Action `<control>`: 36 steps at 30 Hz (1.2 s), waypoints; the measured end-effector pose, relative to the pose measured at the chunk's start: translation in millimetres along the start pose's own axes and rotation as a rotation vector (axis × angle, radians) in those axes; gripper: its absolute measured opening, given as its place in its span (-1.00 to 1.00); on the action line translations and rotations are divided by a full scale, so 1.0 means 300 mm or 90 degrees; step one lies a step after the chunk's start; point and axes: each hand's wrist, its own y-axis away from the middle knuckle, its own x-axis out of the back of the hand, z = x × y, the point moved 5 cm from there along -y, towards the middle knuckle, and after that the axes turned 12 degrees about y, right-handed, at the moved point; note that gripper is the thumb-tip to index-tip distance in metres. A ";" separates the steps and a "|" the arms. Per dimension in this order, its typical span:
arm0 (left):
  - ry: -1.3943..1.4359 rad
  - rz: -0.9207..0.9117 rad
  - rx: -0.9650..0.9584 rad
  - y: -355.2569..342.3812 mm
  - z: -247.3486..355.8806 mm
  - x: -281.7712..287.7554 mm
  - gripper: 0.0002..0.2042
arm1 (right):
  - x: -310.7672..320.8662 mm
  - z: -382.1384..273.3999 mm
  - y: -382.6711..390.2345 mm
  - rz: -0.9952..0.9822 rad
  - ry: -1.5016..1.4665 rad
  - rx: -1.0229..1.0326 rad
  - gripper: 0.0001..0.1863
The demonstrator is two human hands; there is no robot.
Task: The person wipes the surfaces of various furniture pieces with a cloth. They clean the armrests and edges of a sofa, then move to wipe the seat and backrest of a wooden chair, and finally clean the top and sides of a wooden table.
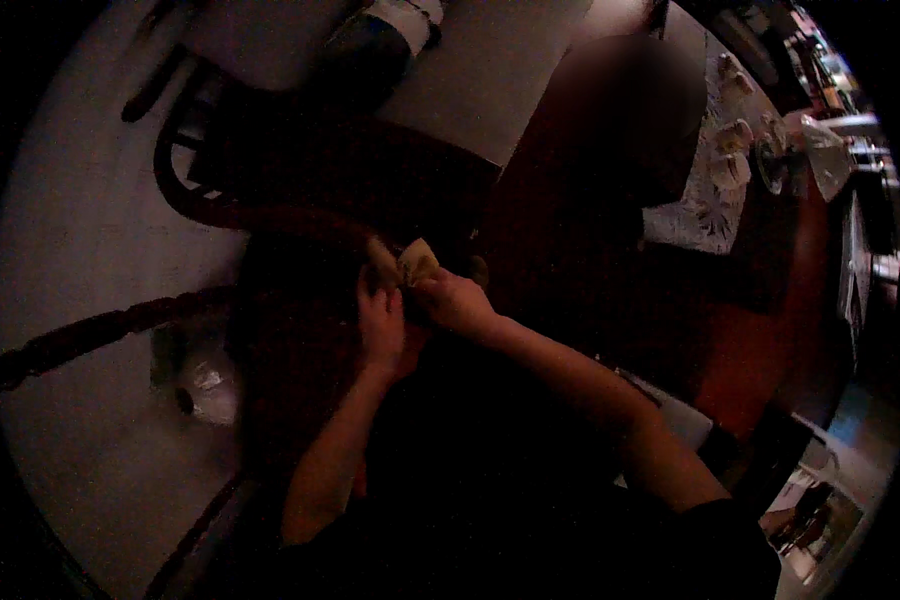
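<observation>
In dim light, both my hands meet near the middle of the view. Fingers of my right hand (457,304) pinch a small, pale yellowish folded piece (419,261), which looks like cloth. Just left of it, my left hand (379,328) has its fingers raised and curled at a tan, rounded piece (381,259). Whether that is part of the cloth or the end of the curved wooden chair arm (280,222) beside it, I cannot tell. Shadow hides the area under my hands.
A dark wooden rail (120,328) crosses at the left, with a pale rounded object (210,392) beyond it on the light floor (80,200). At the right, a reddish wooden table (745,345) bears a patterned cloth (695,225) and glassware (732,168).
</observation>
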 end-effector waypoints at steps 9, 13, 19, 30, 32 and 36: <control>-0.034 0.121 -0.020 -0.226 0.137 -0.062 -0.52 | 0.213 0.021 -0.266 0.044 0.148 0.081 -0.79; 0.017 0.267 0.009 -0.292 0.152 -0.010 -0.48 | 0.241 0.034 -0.383 0.058 0.170 0.144 -0.80; 0.010 0.097 0.222 -0.158 0.310 -0.034 -0.46 | 0.169 0.098 -0.243 -0.245 0.249 0.208 -0.75; 0.159 0.169 0.099 -0.282 0.083 -0.004 -0.39 | 0.214 0.008 -0.423 -0.107 0.271 0.185 -0.78; 0.170 0.201 0.199 -0.310 0.071 0.003 -0.40 | 0.218 0.018 -0.454 -0.101 0.286 0.165 -0.77; 0.168 0.165 0.257 -0.255 0.068 -0.007 -0.42 | 0.169 0.042 -0.443 -0.264 0.289 0.078 -0.77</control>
